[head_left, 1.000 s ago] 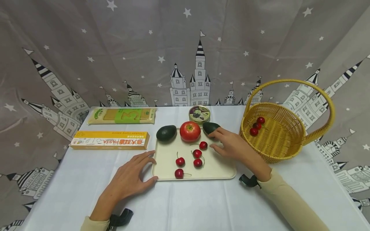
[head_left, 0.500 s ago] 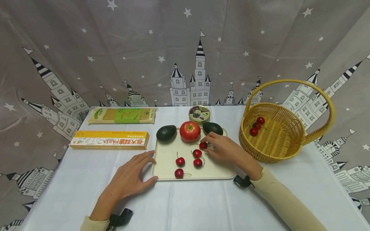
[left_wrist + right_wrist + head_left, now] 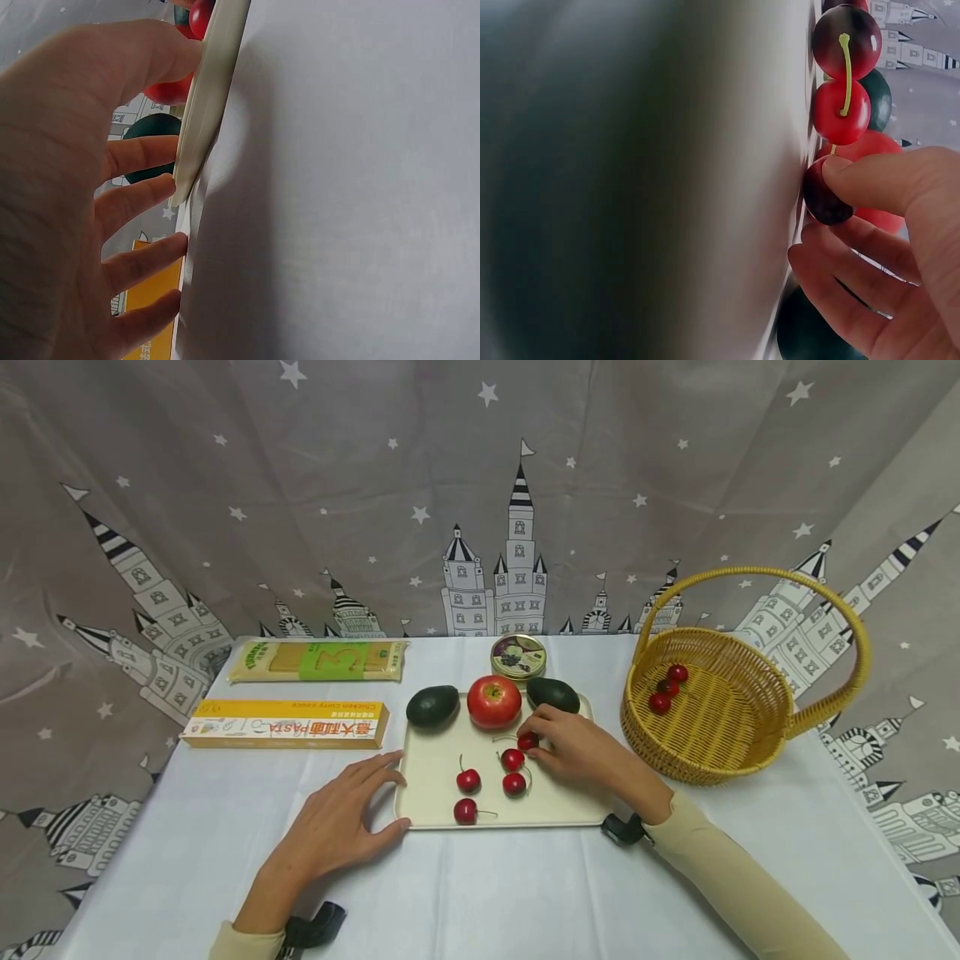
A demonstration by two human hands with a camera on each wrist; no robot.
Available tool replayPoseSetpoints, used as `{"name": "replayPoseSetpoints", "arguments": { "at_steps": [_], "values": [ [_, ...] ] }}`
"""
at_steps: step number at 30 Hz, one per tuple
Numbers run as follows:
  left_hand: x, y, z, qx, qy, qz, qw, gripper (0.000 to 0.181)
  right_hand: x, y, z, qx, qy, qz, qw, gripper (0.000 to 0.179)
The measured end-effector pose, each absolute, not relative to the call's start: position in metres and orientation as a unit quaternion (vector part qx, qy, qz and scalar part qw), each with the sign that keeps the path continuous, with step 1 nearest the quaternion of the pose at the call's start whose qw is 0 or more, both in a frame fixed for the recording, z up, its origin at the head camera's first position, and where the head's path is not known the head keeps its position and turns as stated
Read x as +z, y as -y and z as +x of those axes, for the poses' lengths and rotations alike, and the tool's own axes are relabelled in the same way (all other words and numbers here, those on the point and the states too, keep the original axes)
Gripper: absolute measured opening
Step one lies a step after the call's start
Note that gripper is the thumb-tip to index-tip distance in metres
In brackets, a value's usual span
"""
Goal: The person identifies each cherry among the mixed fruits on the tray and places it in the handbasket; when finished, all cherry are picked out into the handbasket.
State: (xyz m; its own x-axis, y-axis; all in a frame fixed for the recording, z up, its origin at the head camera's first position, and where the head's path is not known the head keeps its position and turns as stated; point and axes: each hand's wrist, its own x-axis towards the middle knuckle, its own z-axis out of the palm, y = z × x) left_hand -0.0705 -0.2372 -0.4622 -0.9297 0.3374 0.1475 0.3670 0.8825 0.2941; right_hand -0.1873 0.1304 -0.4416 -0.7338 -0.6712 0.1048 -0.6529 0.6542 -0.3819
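Observation:
A cream tray point(image 3: 435, 756) holds several red cherries point(image 3: 468, 780), two dark green avocados point(image 3: 432, 707) and a round red fruit point(image 3: 493, 702) between them. My right hand point(image 3: 581, 750) is over the tray's right side. Its thumb and fingers pinch a dark red cherry point(image 3: 826, 196) low at the tray surface, partly covered by the thumb in the right wrist view. Beside the tray's left end is my left hand point(image 3: 330, 822), fingers spread and loosely bent. In the left wrist view its thumb and some fingertips touch the tray rim point(image 3: 208, 105).
A yellow wicker basket point(image 3: 651, 752) with a tall handle stands to the right, with three cherries point(image 3: 660, 703) inside. A round tin point(image 3: 518, 657) sits behind the tray. At back left lie a pasta box point(image 3: 285, 725) and a noodle packet point(image 3: 318, 661).
My right hand has moved from the right-hand avocado toward me and left, down to the nearby cherry, and now pinches it. My left hand has stayed at the tray's left end.

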Motion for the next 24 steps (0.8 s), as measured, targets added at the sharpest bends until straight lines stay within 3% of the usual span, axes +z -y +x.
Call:
{"name": "replayPoseSetpoints", "arguments": {
  "at_steps": [24],
  "values": [
    [-0.463,0.238,-0.071,-0.160,0.968,-0.186,0.053,0.049,-0.416,-0.158,-0.173,-0.235,-0.903,-0.360,-0.020,0.032]
  ]
}}
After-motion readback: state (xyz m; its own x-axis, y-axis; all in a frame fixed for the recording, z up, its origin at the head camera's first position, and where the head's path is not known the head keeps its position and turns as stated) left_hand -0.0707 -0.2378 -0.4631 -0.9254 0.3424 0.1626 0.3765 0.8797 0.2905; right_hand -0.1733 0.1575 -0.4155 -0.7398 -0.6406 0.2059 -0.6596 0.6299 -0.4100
